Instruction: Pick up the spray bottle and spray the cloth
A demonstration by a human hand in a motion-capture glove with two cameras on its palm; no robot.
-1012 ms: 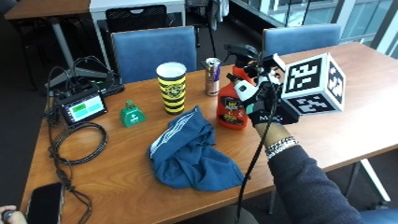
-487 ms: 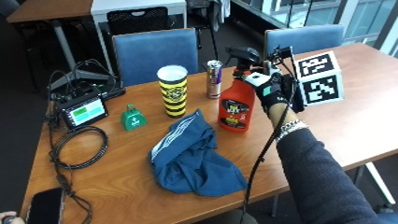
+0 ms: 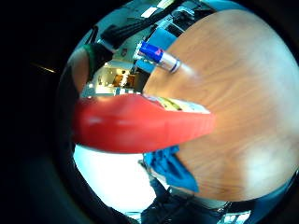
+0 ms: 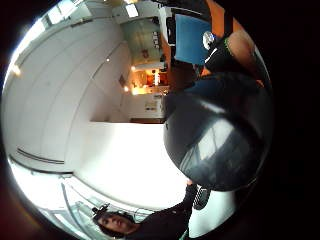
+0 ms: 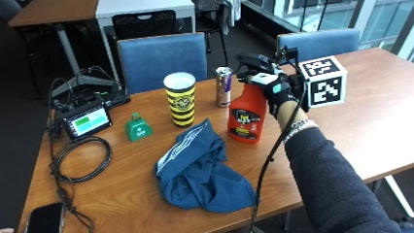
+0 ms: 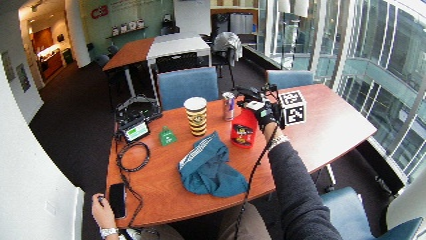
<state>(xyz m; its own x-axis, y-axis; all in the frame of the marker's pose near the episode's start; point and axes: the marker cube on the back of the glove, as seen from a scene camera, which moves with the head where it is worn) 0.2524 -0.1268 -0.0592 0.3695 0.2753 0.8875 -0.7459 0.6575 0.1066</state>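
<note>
A red spray bottle (image 5: 248, 119) with a black and white head stands upright on the wooden table (image 5: 362, 126), right of centre. My gloved right hand (image 5: 279, 93) wraps round its neck just under the trigger, fingers curled. In the little finger side palm view the red bottle (image 3: 140, 128) fills the middle, close to the palm. A crumpled blue cloth (image 5: 200, 174) lies on the table in front of the bottle and to its left, apart from it; it also shows as the cloth (image 3: 170, 170) beyond the bottle. The thumb side palm view is half covered by a dark rounded shape (image 4: 215, 140).
A silver and blue can (image 5: 223, 86) stands just behind the bottle, a yellow and black cup (image 5: 181, 99) to its left. Further left are a green bell (image 5: 138, 127), a small screen (image 5: 84, 119), a coiled cable (image 5: 81, 158) and a phone (image 5: 45, 221). Blue chairs (image 5: 162, 58) line the far edge.
My hand has come from beside the bottle onto its neck and curled round it. The bottle stays in about the same spot on the table.
</note>
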